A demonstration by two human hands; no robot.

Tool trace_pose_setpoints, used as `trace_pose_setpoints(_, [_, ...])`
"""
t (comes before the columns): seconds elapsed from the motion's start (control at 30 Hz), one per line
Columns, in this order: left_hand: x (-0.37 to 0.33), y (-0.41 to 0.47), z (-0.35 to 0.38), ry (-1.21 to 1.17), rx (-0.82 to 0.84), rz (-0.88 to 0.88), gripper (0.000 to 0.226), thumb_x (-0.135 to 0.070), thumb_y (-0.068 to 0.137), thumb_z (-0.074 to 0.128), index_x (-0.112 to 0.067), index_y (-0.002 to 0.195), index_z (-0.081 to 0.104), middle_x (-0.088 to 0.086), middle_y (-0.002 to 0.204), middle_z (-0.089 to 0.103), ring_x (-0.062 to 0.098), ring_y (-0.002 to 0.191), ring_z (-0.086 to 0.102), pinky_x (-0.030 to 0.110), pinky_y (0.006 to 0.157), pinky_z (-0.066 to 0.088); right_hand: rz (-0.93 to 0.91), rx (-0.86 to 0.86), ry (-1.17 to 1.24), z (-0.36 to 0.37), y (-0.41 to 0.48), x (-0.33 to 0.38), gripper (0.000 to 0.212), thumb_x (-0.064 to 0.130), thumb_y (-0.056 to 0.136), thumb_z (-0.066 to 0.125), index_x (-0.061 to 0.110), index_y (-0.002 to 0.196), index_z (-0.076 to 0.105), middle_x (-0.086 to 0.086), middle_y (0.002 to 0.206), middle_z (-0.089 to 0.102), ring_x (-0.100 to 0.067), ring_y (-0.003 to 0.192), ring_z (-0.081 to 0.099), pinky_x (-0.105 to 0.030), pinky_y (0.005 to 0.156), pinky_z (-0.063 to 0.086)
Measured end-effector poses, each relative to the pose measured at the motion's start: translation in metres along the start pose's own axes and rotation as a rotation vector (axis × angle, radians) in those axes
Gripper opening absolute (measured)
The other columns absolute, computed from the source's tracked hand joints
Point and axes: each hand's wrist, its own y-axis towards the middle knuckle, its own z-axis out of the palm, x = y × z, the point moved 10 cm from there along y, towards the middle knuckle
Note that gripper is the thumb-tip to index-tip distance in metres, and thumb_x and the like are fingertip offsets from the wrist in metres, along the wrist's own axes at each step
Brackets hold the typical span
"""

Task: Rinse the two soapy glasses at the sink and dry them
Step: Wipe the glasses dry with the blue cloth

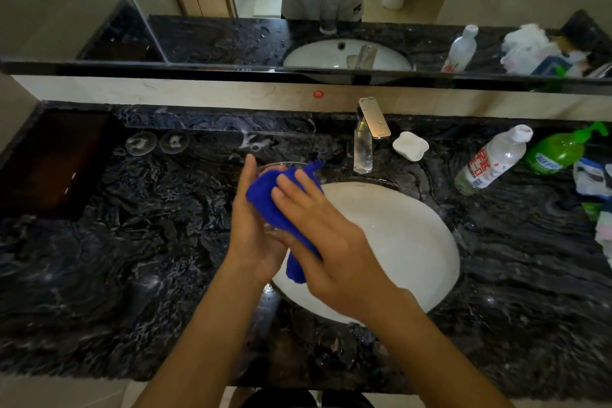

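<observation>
A clear glass point(266, 169) lies tilted in my left hand point(253, 228), over the left rim of the white sink basin point(407, 242). My right hand point(334, 242) presses a blue cloth point(266, 200) over the glass and into its mouth, so only part of the rim and base shows. A second clear glass point(332, 349) stands upright on the dark marble counter point(132, 258) near its front edge, below my wrists. No water runs from the faucet point(364, 145).
Two round sudsy rings point(155, 142) mark the counter at the back left. Right of the faucet sit a white soap dish point(410, 145), a clear plastic bottle point(493, 164), a green pump bottle point(556, 152) and crumpled packets point(596, 182). A mirror point(298, 3) runs behind.
</observation>
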Motion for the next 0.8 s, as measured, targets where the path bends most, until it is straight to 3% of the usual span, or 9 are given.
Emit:
trace_pose_setpoints(0.1, [0.001,-0.005,0.007,0.008,0.015,0.035,0.055,-0.057,0.095,0.051,-0.015,0.079,0.083,0.004,0.081,0.078,0.015,0.076,0.076,0.028,0.076,0.062,0.017,-0.14,-0.052,0.002,0.004,0.001,0.048,0.002,0.1,0.056,-0.004,0.147,0.046,-0.017,0.158,0.041,-0.032,0.154,0.027,-0.049,0.12,0.035])
trace_pose_setpoints(0.2, [0.003,-0.01,0.009,-0.051,-0.008,0.044,0.058,-0.058,0.096,0.049,-0.012,0.106,0.082,0.012,0.113,0.077,0.022,0.1,0.075,0.033,0.085,0.063,0.341,-0.358,0.183,-0.015,0.007,-0.025,0.048,0.017,0.105,0.051,0.01,0.152,0.042,-0.005,0.157,0.047,-0.021,0.147,0.042,-0.045,0.114,0.044])
trace_pose_setpoints(0.3, [-0.002,-0.01,0.0,-0.024,-0.064,0.069,0.079,-0.07,0.085,0.051,-0.01,0.133,0.067,0.015,0.129,0.072,0.029,0.116,0.071,0.037,0.085,0.062,0.544,-0.358,0.394,-0.007,0.008,-0.041,0.046,0.022,0.106,0.053,0.025,0.151,0.045,0.006,0.145,0.059,-0.011,0.128,0.061,-0.036,0.103,0.054])
trace_pose_setpoints(0.37, [-0.011,-0.008,-0.002,0.096,-0.081,0.144,0.079,-0.071,0.089,0.044,-0.014,0.141,0.058,0.01,0.126,0.074,0.025,0.115,0.072,0.033,0.081,0.061,0.451,-0.326,0.354,-0.009,0.012,-0.031,0.047,0.018,0.105,0.053,0.02,0.151,0.043,0.002,0.154,0.05,-0.015,0.144,0.045,-0.038,0.115,0.043])
trace_pose_setpoints(0.43, [-0.021,-0.006,-0.009,0.221,-0.116,0.232,0.063,-0.061,0.1,0.038,-0.017,0.143,0.055,0.002,0.122,0.076,0.018,0.111,0.073,0.028,0.08,0.06,0.259,-0.242,0.183,-0.009,0.015,-0.02,0.05,0.008,0.102,0.054,0.007,0.151,0.042,-0.006,0.16,0.041,-0.018,0.153,0.03,-0.04,0.122,0.033])
trace_pose_setpoints(0.5, [-0.02,-0.003,-0.018,0.25,-0.125,0.189,0.056,-0.057,0.105,0.038,-0.018,0.139,0.061,0.004,0.127,0.073,0.021,0.119,0.069,0.034,0.091,0.056,0.096,-0.132,0.016,0.0,0.016,-0.013,0.052,0.001,0.1,0.056,-0.001,0.15,0.042,-0.012,0.16,0.039,-0.026,0.155,0.025,-0.043,0.124,0.03])
trace_pose_setpoints(0.6, [-0.008,-0.001,-0.018,0.18,-0.117,0.068,0.084,-0.077,0.08,0.066,-0.016,0.139,0.062,0.012,0.137,0.068,0.028,0.127,0.065,0.044,0.107,0.05,0.033,-0.087,-0.056,0.013,0.012,-0.007,0.048,0.009,0.103,0.052,-0.001,0.149,0.044,-0.014,0.16,0.039,-0.027,0.155,0.025,-0.041,0.125,0.028])
trace_pose_setpoints(0.7, [-0.009,0.0,-0.022,0.106,-0.186,0.113,0.109,-0.074,0.06,0.084,-0.011,0.144,0.054,0.018,0.139,0.065,0.033,0.126,0.065,0.045,0.1,0.056,0.308,-0.205,0.158,0.009,0.006,-0.027,0.048,0.022,0.105,0.049,0.013,0.152,0.042,-0.005,0.159,0.044,-0.018,0.149,0.038,-0.04,0.12,0.037])
trace_pose_setpoints(0.8, [-0.014,-0.003,-0.018,0.017,-0.157,0.146,0.086,-0.069,0.072,0.075,-0.006,0.13,0.063,0.02,0.124,0.072,0.034,0.111,0.071,0.043,0.087,0.061,0.555,-0.26,0.455,0.008,0.0,-0.048,0.047,0.022,0.106,0.052,0.024,0.152,0.043,0.006,0.152,0.052,-0.002,0.136,0.052,-0.036,0.113,0.046])
